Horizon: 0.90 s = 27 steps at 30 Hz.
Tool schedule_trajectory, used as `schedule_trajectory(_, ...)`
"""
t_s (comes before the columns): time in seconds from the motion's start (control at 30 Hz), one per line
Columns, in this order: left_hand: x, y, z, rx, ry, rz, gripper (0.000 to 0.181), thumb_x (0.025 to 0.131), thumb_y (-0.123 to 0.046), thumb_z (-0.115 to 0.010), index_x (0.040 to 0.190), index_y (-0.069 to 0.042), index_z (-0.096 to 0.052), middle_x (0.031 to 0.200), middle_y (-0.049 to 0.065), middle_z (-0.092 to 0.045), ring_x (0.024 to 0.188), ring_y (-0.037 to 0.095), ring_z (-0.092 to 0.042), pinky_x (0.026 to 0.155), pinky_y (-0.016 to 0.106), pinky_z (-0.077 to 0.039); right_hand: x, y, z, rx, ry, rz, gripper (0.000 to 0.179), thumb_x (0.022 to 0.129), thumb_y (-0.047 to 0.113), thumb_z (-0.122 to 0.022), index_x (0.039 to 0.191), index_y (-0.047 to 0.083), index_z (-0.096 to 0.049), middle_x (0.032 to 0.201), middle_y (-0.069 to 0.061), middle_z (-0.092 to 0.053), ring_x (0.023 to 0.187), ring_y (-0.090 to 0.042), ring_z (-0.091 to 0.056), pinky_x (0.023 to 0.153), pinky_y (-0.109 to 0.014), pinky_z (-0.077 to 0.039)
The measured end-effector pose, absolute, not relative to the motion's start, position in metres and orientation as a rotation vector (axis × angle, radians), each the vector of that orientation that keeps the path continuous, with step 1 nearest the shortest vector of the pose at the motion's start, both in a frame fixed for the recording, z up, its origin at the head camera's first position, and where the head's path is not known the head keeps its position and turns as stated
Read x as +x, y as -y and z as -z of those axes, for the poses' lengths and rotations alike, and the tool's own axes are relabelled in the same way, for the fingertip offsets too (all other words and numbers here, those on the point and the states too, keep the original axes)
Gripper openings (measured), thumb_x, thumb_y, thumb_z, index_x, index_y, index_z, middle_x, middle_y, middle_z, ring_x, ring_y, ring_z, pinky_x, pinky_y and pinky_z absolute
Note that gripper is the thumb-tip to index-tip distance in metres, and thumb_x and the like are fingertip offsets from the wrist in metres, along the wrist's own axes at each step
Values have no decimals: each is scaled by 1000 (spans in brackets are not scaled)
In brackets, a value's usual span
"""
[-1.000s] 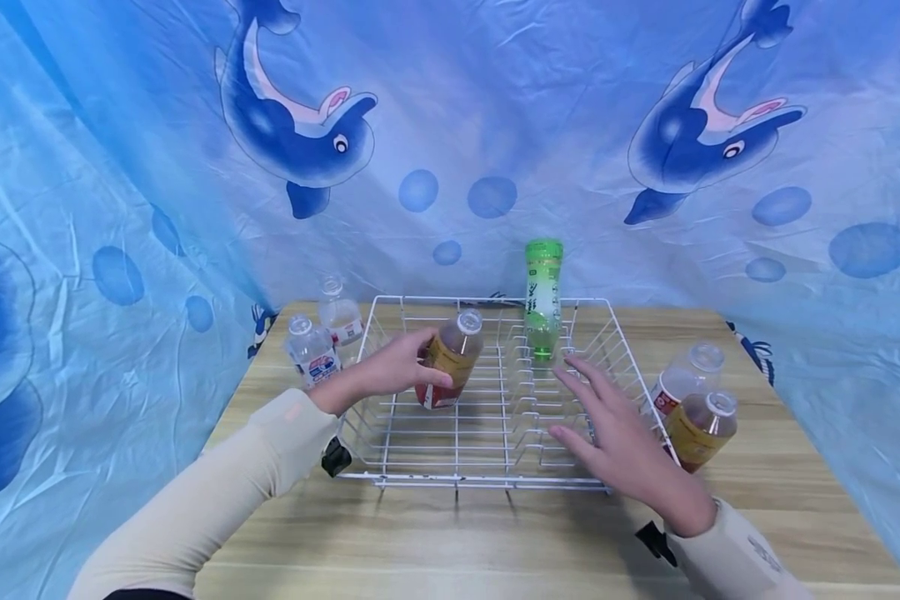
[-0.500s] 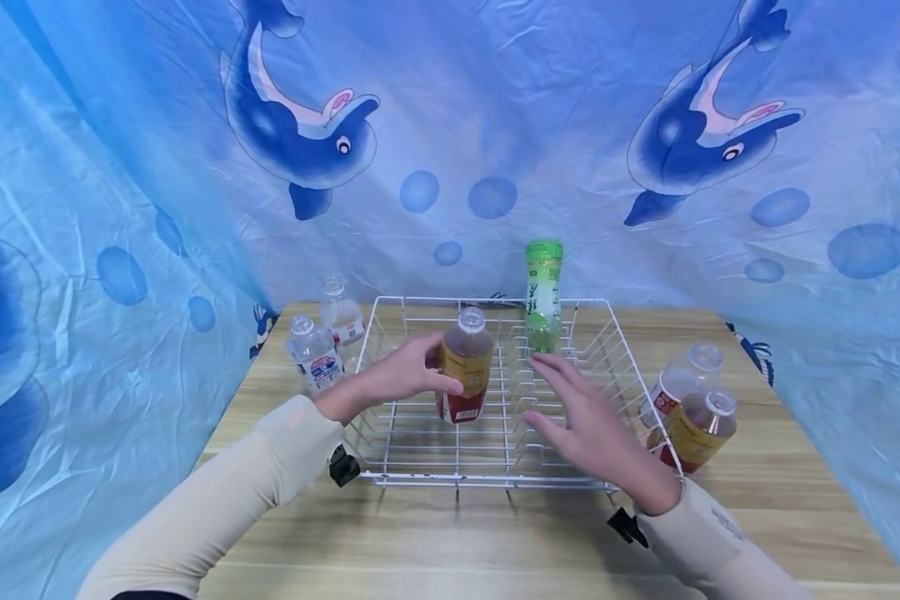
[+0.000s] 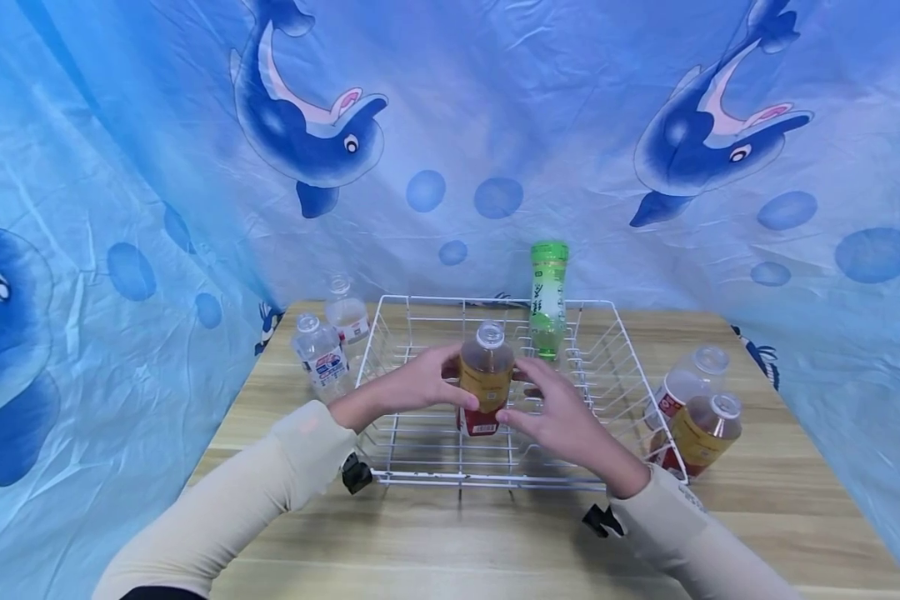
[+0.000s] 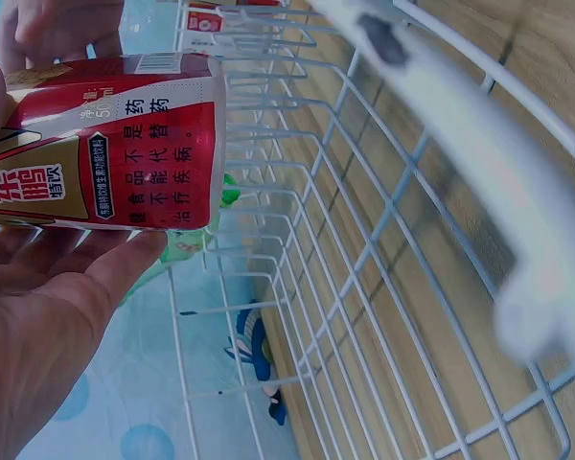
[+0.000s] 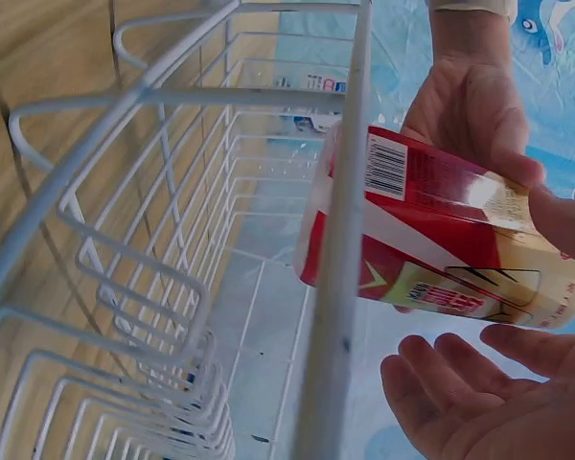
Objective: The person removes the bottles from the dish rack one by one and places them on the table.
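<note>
As only head shows, bottle (image 3: 486, 379), pale top (image 3: 490, 335)

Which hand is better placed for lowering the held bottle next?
Probably the left hand: it grips the bottle over the wire basket, while the right hand opposite looks open.

Bright light shadows the table (image 3: 420, 546) softly — the left wrist view blurs the near rack rim (image 4: 460, 129).
</note>
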State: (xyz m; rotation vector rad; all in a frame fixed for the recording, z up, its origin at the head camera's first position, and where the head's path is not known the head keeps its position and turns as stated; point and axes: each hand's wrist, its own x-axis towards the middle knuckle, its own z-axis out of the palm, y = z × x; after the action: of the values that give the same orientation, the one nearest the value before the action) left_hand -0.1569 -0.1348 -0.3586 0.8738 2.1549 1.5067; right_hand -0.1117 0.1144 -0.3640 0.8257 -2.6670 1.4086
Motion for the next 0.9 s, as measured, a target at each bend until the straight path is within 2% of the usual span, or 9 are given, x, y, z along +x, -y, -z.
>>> schedule_trajectory(0.47,-151,123,361,952,-2134,-1486,63,85,-16,-81,140,-3,-53,126,9,-66,112,21,-65,98,35,-53,-109,-110,371,698,2626,-1484,74,79,19,-88,142,9,-52,129,-12,-63,112,-33,-65,91,-45,-57)
schedule_trajectory(0.7,-149,123,360,945,-2130,-1480,62,86,-13,-79,141,-2,-52,128,11,-65,114,23,-64,99,35,-53,-108,-110,371,692,2608,-1478,75,76,20,-90,141,8,-54,126,-11,-65,108,-30,-67,89,-45,-58)
schedule_trajectory(0.9,-148,124,361,929,-2122,-1466,65,87,-20,-80,143,-3,-51,130,11,-64,117,22,-63,101,34,-51,-105,-109,371,672,2601,-1447,73,77,24,-90,140,9,-55,125,-9,-66,106,-27,-67,86,-42,-59)
